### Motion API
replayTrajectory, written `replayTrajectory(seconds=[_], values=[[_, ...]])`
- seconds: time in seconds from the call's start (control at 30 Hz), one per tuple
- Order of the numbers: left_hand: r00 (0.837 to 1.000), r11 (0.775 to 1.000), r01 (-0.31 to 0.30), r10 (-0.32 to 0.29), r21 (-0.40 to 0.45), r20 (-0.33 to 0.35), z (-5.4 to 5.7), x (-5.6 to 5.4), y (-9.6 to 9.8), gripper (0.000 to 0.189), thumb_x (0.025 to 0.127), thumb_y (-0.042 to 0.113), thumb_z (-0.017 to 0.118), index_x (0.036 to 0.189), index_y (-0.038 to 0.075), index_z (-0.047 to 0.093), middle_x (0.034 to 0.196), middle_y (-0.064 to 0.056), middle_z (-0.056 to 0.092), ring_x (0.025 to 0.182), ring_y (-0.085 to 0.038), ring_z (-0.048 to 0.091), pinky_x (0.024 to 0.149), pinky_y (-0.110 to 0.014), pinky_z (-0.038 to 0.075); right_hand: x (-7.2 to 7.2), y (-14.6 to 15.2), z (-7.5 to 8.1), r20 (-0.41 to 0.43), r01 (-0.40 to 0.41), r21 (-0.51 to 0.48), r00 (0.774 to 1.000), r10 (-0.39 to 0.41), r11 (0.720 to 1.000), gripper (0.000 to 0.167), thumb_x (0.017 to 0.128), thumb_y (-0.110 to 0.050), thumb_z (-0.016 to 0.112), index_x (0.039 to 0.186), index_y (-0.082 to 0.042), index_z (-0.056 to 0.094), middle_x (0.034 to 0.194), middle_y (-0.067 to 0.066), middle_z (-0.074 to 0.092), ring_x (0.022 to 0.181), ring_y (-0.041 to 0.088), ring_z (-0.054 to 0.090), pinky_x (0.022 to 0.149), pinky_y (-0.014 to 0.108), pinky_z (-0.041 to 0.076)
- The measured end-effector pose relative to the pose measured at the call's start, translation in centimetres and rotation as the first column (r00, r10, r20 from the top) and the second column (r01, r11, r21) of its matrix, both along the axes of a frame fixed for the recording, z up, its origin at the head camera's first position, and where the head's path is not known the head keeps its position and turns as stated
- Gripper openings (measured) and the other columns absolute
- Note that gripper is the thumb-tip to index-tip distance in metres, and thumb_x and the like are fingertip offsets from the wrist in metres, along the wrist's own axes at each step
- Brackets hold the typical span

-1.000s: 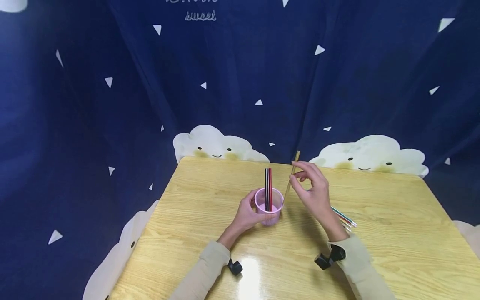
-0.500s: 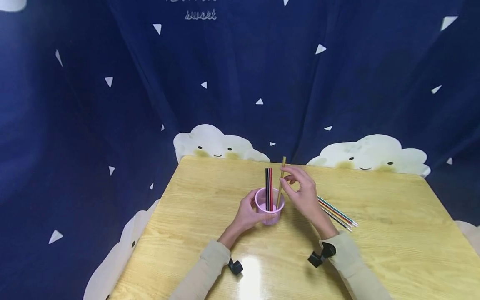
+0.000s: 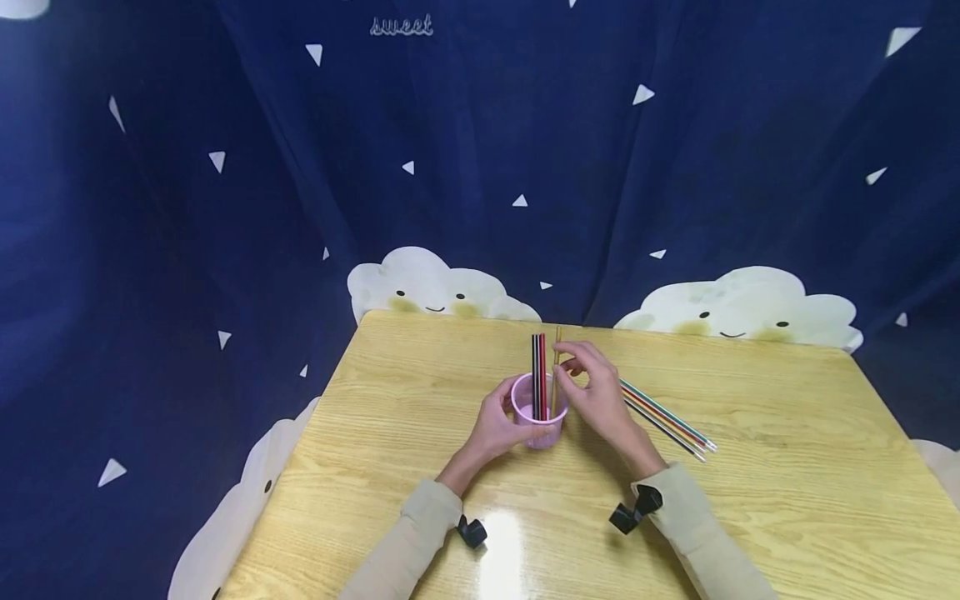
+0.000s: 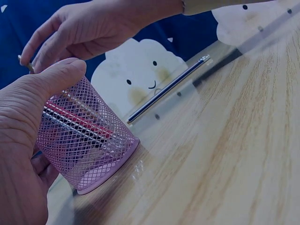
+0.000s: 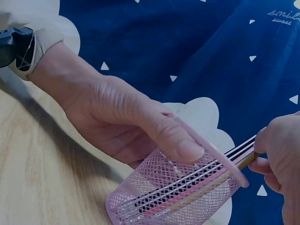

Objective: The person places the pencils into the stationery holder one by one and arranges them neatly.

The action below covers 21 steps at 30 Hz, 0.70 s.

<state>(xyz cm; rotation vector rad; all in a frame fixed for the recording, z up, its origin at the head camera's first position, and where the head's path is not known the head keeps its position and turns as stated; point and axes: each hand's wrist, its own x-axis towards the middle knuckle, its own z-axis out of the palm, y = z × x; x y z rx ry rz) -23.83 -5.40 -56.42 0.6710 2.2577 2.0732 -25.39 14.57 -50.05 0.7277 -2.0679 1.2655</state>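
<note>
In the head view my left hand (image 3: 491, 432) holds the pink mesh pencil cup (image 3: 542, 438) around its side, thumb near the rim. Black pencils (image 3: 535, 367) and a red pencil (image 3: 542, 367) stand inside it. My right hand (image 3: 597, 398) pinches the upper part of a gold pencil (image 3: 558, 335), whose lower length is within the cup. Through the mesh in the right wrist view, this gold pencil (image 5: 245, 161) lies alongside the red one. The left wrist view shows the cup (image 4: 89, 154) resting on the table, with the right hand (image 4: 89, 33) above its mouth.
Several pencils (image 3: 670, 422) in different colours lie side by side on the wooden table (image 3: 420, 383), right of the cup. A dark blue curtain (image 3: 465, 125) with white clouds hangs behind the table's far edge. Each wrist wears a small black camera (image 3: 472, 533).
My right hand has moved left and down, bringing the gold pencil from beside the cup to inside it. More of the pencils on the table shows. The left hand keeps its hold on the cup.
</note>
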Motion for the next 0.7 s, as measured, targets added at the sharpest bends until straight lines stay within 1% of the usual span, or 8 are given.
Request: replayTrajectory(seconds=[0.1, 0.2, 0.33, 0.43, 0.5, 0.63, 0.7], values=[[1.0, 1.0, 0.005, -0.005, 0.017, 0.002, 0.0, 0.0, 0.0, 0.085, 0.071, 0.008, 0.095, 0.146, 0.007, 0.056, 0.134, -0.014, 0.067, 0.118, -0.033, 0.065, 0.105, -0.048, 0.054, -0.4, 0.2, -0.7, 0.007, 0.002, 0.012, 1.0, -0.002, 1.0, 0.045, 0.081, 0.018, 0.078, 0.121, 0.0, 0.071, 0.116, 0.016, 0.072, 0.075, 0.026, 0.073, 0.066, 0.044, 0.061], [1.0, 0.999, 0.01, -0.01, 0.039, 0.009, 0.0, 0.0, 0.0, 0.086, 0.07, 0.004, 0.094, 0.146, 0.003, 0.055, 0.134, -0.018, 0.066, 0.119, -0.038, 0.064, 0.105, -0.05, 0.054, -0.6, 0.2, -1.0, 0.017, -0.003, 0.026, 1.0, 0.002, 1.0, 0.042, 0.083, 0.015, 0.078, 0.122, 0.0, 0.071, 0.118, 0.013, 0.071, 0.077, 0.022, 0.073, 0.068, 0.04, 0.062], [0.999, 0.998, 0.02, -0.021, 0.053, 0.024, -0.1, -0.1, 0.1, 0.087, 0.071, -0.001, 0.093, 0.148, -0.001, 0.052, 0.136, -0.023, 0.064, 0.123, -0.043, 0.062, 0.108, -0.055, 0.051, -0.6, 0.2, -1.2, 0.043, -0.002, 0.045, 0.999, 0.0, 0.999, 0.039, 0.084, 0.013, 0.077, 0.121, 0.003, 0.07, 0.118, 0.012, 0.071, 0.078, 0.022, 0.074, 0.069, 0.04, 0.062], [0.999, 0.999, 0.02, -0.021, 0.036, 0.032, 0.1, 0.0, 0.1, 0.088, 0.071, -0.002, 0.092, 0.149, -0.003, 0.05, 0.138, -0.026, 0.062, 0.123, -0.045, 0.061, 0.109, -0.057, 0.05, -0.6, 0.1, -1.2, 0.066, 0.007, 0.058, 0.998, -0.011, 0.998, 0.039, 0.085, 0.012, 0.077, 0.122, 0.002, 0.07, 0.117, 0.013, 0.072, 0.078, 0.022, 0.074, 0.069, 0.041, 0.062], [0.999, 0.999, 0.021, -0.022, 0.026, 0.034, 0.6, 0.2, 0.1, 0.088, 0.072, -0.003, 0.091, 0.149, -0.005, 0.049, 0.138, -0.027, 0.061, 0.123, -0.046, 0.06, 0.108, -0.058, 0.05, -0.6, 0.0, -1.3, 0.077, 0.011, 0.065, 0.997, -0.016, 0.998, 0.038, 0.085, 0.012, 0.076, 0.121, 0.001, 0.071, 0.117, 0.014, 0.072, 0.08, 0.024, 0.074, 0.07, 0.042, 0.062], [0.999, 0.999, 0.029, -0.03, 0.029, 0.027, 2.4, 1.0, -0.1, 0.084, 0.072, -0.004, 0.09, 0.146, -0.009, 0.05, 0.135, -0.03, 0.062, 0.121, -0.048, 0.061, 0.106, -0.058, 0.051, -0.4, -0.1, -1.3, 0.099, 0.016, 0.092, 0.995, -0.025, 0.996, 0.038, 0.085, 0.01, 0.077, 0.121, -0.001, 0.072, 0.114, 0.016, 0.073, 0.083, 0.025, 0.072, 0.071, 0.043, 0.061], [0.999, 0.999, 0.028, -0.028, 0.037, 0.018, 3.1, 1.4, -0.2, 0.083, 0.072, -0.005, 0.09, 0.144, -0.01, 0.051, 0.134, -0.031, 0.062, 0.12, -0.048, 0.061, 0.106, -0.057, 0.052, -0.4, -0.1, -1.2, 0.113, 0.021, 0.11, 0.993, -0.033, 0.994, 0.038, 0.085, 0.009, 0.077, 0.121, -0.002, 0.072, 0.113, 0.015, 0.073, 0.085, 0.025, 0.071, 0.073, 0.043, 0.06]])
